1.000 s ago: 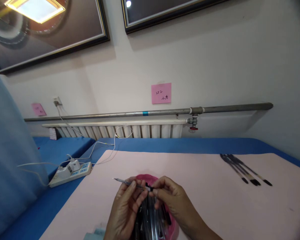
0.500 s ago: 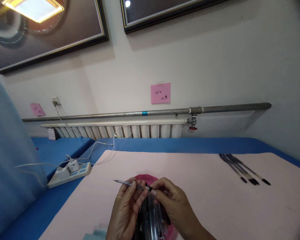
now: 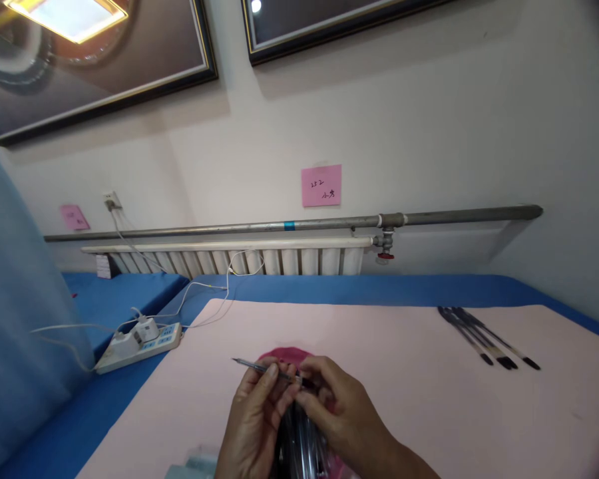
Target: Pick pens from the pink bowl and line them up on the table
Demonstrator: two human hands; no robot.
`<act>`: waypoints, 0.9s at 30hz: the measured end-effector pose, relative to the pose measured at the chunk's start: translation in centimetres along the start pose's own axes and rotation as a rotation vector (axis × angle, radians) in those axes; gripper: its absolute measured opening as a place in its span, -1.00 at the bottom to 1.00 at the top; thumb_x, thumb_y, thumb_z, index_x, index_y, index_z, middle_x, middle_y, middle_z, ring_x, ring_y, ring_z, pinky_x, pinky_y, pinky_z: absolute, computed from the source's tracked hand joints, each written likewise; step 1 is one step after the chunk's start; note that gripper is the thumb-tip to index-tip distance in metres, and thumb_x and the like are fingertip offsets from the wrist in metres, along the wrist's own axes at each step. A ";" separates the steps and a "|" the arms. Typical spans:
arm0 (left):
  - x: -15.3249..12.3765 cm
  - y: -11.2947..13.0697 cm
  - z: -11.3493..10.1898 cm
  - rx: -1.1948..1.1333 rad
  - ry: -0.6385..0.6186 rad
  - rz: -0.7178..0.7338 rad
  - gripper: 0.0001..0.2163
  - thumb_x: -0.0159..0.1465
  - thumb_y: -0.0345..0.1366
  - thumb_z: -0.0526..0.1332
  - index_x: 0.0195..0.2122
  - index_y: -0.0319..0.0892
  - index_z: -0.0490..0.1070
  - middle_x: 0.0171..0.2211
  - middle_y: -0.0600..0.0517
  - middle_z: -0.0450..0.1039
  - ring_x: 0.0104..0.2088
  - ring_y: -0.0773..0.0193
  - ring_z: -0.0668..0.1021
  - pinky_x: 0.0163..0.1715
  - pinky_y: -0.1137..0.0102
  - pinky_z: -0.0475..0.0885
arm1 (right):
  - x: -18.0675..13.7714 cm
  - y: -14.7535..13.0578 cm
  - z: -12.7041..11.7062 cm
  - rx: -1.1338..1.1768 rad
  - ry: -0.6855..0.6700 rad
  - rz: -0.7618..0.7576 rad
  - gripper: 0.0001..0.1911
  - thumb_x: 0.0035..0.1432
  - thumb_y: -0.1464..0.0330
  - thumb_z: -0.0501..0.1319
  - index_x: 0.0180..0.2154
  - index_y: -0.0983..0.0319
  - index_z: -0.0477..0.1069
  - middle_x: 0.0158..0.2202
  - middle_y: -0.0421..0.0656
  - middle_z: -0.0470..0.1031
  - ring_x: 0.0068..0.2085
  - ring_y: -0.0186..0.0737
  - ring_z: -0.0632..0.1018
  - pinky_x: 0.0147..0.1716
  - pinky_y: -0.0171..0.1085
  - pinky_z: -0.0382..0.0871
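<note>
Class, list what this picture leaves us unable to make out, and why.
All in the head view:
Whether the pen joins the dark piece: left hand and right hand obscure it.
Near side of the pink container: past the bottom edge.
Writing on the left pink note: blurred, small.

A white radiator (image 3: 309, 261) runs along the pale wall (image 3: 429, 133) beneath two framed pictures (image 3: 150, 53).

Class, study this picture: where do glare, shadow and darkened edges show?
Head view: reflected light glares on the left framed picture; head view: shadow lies below the pipe at right on the wall; head view: right corners darken; head view: bright streaks cross the shiny bundle beside the right hand.
</note>
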State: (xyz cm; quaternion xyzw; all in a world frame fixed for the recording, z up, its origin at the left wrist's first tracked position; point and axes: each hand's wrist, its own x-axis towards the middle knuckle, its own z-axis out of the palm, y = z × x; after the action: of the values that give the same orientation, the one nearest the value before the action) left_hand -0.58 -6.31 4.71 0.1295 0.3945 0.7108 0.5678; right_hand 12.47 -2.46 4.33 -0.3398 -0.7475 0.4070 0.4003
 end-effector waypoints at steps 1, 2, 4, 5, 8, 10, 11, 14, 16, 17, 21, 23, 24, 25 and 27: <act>0.0 0.0 0.0 0.001 0.002 0.000 -0.92 0.11 -0.49 0.25 -0.35 -0.26 0.42 -0.39 -0.05 0.55 -0.34 0.25 0.59 -0.27 0.34 0.52 | 0.0 0.0 -0.1 -0.053 -0.006 -0.051 -0.85 0.11 0.41 0.11 -0.22 0.16 0.34 -0.27 -0.19 0.48 -0.27 -0.27 0.49 -0.30 -0.34 0.34; 0.0 0.0 0.0 0.002 0.003 0.002 -0.92 0.10 -0.49 0.26 -0.36 -0.26 0.42 -0.40 -0.05 0.55 -0.34 0.26 0.59 -0.29 0.35 0.52 | -0.1 0.1 -0.2 -0.099 -0.022 -0.094 -0.84 0.14 0.43 0.08 -0.22 0.16 0.34 -0.27 -0.19 0.48 -0.26 -0.27 0.49 -0.27 -0.34 0.33; 0.0 0.0 -0.1 0.009 -0.001 0.008 -0.91 0.09 -0.48 0.28 -0.36 -0.26 0.42 -0.40 -0.05 0.54 -0.34 0.26 0.59 -0.31 0.37 0.52 | -0.1 0.1 -0.5 -0.140 -0.065 -0.153 -0.82 0.20 0.43 0.01 -0.20 0.16 0.34 -0.27 -0.19 0.48 -0.25 -0.29 0.48 -0.24 -0.33 0.32; 0.1 -0.1 -0.1 0.012 -0.004 0.009 -0.90 0.07 -0.47 0.29 -0.36 -0.26 0.42 -0.40 -0.04 0.54 -0.34 0.26 0.59 -0.32 0.37 0.52 | -0.1 0.0 -0.6 -0.142 -0.086 -0.162 -0.81 0.23 0.42 -0.02 -0.19 0.16 0.33 -0.26 -0.19 0.49 -0.25 -0.29 0.48 -0.22 -0.33 0.31; 0.2 -0.2 -0.3 0.011 -0.019 0.008 -0.86 0.04 -0.46 0.32 -0.35 -0.25 0.43 -0.39 -0.02 0.54 -0.35 0.27 0.58 -0.33 0.38 0.52 | -0.2 -0.2 -0.8 -0.152 -0.109 -0.127 -0.81 0.24 0.40 -0.01 -0.17 0.16 0.32 -0.24 -0.18 0.49 -0.24 -0.29 0.49 -0.22 -0.34 0.32; 0.3 -0.3 -0.3 0.015 -0.020 0.007 -0.85 0.03 -0.45 0.33 -0.35 -0.25 0.43 -0.39 -0.03 0.54 -0.35 0.26 0.58 -0.34 0.39 0.51 | -0.2 -0.2 -0.9 -0.191 -0.101 -0.134 -0.83 0.19 0.41 0.05 -0.17 0.17 0.33 -0.23 -0.17 0.48 -0.22 -0.27 0.48 -0.22 -0.33 0.33; 0.3 -0.3 -0.3 0.020 -0.017 0.008 -0.84 0.02 -0.45 0.34 -0.36 -0.26 0.43 -0.39 -0.04 0.54 -0.35 0.25 0.59 -0.34 0.39 0.51 | -0.1 -0.1 -0.9 -0.208 -0.098 -0.151 -0.83 0.17 0.42 0.07 -0.18 0.17 0.33 -0.22 -0.16 0.48 -0.22 -0.26 0.48 -0.21 -0.32 0.33; 0.3 -0.3 -0.3 0.035 -0.017 0.016 -0.84 0.02 -0.44 0.34 -0.36 -0.26 0.42 -0.40 -0.04 0.54 -0.36 0.26 0.58 -0.35 0.40 0.51 | 0.0 0.2 -1.0 -0.204 -0.138 -0.220 -0.80 0.21 0.44 0.00 -0.16 0.17 0.32 -0.23 -0.15 0.48 -0.22 -0.27 0.48 -0.21 -0.31 0.33; 0.3 -0.3 -0.3 0.044 -0.039 0.015 -0.84 0.02 -0.42 0.34 -0.37 -0.26 0.41 -0.42 -0.02 0.54 -0.39 0.29 0.58 -0.37 0.42 0.50 | 0.1 0.4 -1.1 -0.181 -0.176 -0.227 -0.78 0.24 0.43 -0.05 -0.14 0.16 0.30 -0.26 -0.16 0.49 -0.26 -0.28 0.49 -0.25 -0.32 0.34; 0.2 -0.3 -0.2 0.049 -0.056 0.012 -0.84 0.02 -0.40 0.35 -0.37 -0.26 0.41 -0.44 -0.02 0.54 -0.40 0.30 0.57 -0.38 0.43 0.49 | 0.2 0.4 -1.1 -0.180 -0.185 -0.211 -0.80 0.24 0.42 -0.03 -0.15 0.15 0.30 -0.28 -0.17 0.49 -0.28 -0.28 0.49 -0.28 -0.32 0.34; 0.1 -0.4 -0.1 0.070 -0.067 0.010 -0.82 0.01 -0.37 0.36 -0.39 -0.27 0.40 -0.47 -0.01 0.53 -0.44 0.32 0.57 -0.41 0.46 0.47 | 0.2 0.4 -1.2 -0.220 -0.185 -0.174 -0.83 0.13 0.45 0.10 -0.19 0.16 0.31 -0.29 -0.18 0.47 -0.27 -0.26 0.49 -0.27 -0.32 0.34; 0.1 -0.4 -0.1 0.074 -0.053 0.017 -0.82 -0.01 -0.37 0.37 -0.40 -0.26 0.40 -0.48 0.00 0.53 -0.45 0.33 0.56 -0.42 0.47 0.47 | 0.2 0.5 -1.2 -0.200 -0.214 -0.219 -0.83 0.16 0.47 0.07 -0.20 0.15 0.32 -0.25 -0.17 0.47 -0.22 -0.25 0.49 -0.23 -0.31 0.33; 0.2 -0.3 -0.1 0.074 -0.054 0.021 -0.81 -0.02 -0.37 0.37 -0.40 -0.26 0.41 -0.48 0.00 0.52 -0.45 0.34 0.56 -0.43 0.47 0.46 | 0.1 0.5 -1.2 -0.174 -0.233 -0.230 -0.82 0.18 0.46 0.04 -0.20 0.14 0.32 -0.24 -0.17 0.48 -0.20 -0.25 0.49 -0.21 -0.30 0.33; 0.2 -0.3 -0.1 0.075 -0.058 0.025 -0.81 -0.02 -0.36 0.37 -0.41 -0.26 0.41 -0.48 0.00 0.52 -0.45 0.34 0.55 -0.43 0.47 0.46 | 0.1 0.5 -1.1 -0.141 -0.248 -0.226 -0.82 0.20 0.45 0.02 -0.20 0.13 0.32 -0.23 -0.17 0.48 -0.19 -0.25 0.49 -0.20 -0.30 0.33; 0.2 -0.2 -0.3 0.082 -0.071 0.027 -0.81 -0.01 -0.35 0.37 -0.40 -0.26 0.41 -0.48 0.01 0.52 -0.46 0.35 0.55 -0.43 0.48 0.45 | 0.0 0.7 -0.9 -0.067 -0.267 -0.173 -0.83 0.21 0.42 0.02 -0.19 0.12 0.32 -0.24 -0.18 0.48 -0.21 -0.26 0.49 -0.23 -0.31 0.34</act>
State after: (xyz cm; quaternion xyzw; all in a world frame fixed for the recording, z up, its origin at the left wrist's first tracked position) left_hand -0.70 -6.19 4.34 0.1831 0.4011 0.6966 0.5660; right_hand 13.41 -1.90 4.04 -0.2300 -0.8337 0.3875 0.3193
